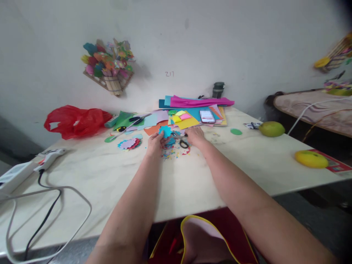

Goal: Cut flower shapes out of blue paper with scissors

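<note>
My left hand (155, 143) pinches a blue paper flower (165, 131) with a scalloped edge. Just right of it, my right hand (194, 135) has its fingers closed at the upper handle of a pair of scissors (183, 144). The scissors' other black loop hangs free toward me, and the blades point left at the flower. Beneath both hands lie small coloured paper scraps (172, 152). To the left rests a pile of scalloped paper flowers (129, 143), with a lilac one on top.
Behind my hands are coloured paper sheets (189, 119), a phone (207, 116) and another pair of scissors (136, 120). A red plastic bag (77, 122) and a power strip (18, 176) are at left. Two mangoes (271, 129) and a green paper circle (235, 131) lie right.
</note>
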`<state>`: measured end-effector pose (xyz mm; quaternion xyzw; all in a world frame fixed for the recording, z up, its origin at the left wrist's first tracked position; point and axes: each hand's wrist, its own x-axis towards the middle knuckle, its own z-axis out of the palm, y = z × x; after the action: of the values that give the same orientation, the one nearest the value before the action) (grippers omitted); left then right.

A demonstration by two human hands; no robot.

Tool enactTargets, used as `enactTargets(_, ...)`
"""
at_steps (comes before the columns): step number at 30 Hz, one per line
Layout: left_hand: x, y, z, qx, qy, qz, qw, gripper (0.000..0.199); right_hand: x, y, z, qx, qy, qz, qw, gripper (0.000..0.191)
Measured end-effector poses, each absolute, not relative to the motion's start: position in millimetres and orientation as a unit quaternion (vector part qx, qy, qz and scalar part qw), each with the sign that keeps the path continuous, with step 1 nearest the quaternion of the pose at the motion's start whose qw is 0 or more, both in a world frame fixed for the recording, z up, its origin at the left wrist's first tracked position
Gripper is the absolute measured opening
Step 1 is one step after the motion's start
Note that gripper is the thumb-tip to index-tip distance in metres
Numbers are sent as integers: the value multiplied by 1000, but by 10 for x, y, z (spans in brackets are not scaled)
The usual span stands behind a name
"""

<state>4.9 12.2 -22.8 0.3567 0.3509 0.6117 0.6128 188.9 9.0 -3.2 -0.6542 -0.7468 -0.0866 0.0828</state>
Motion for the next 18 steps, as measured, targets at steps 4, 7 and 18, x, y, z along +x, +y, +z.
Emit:
enactTargets(4,50,119,-229,363,355,608,610,19,1854,153,-81,-658,-746,-69,76,37)
enactTargets(7,49,117,-225,359,359,610,608,17,1853,162,-94,-662,-742,-63,85,36)
enactTargets(18,38,121,-207,343,351,626,606,24,1915,136,-20,-676,-712,-95,162,40)
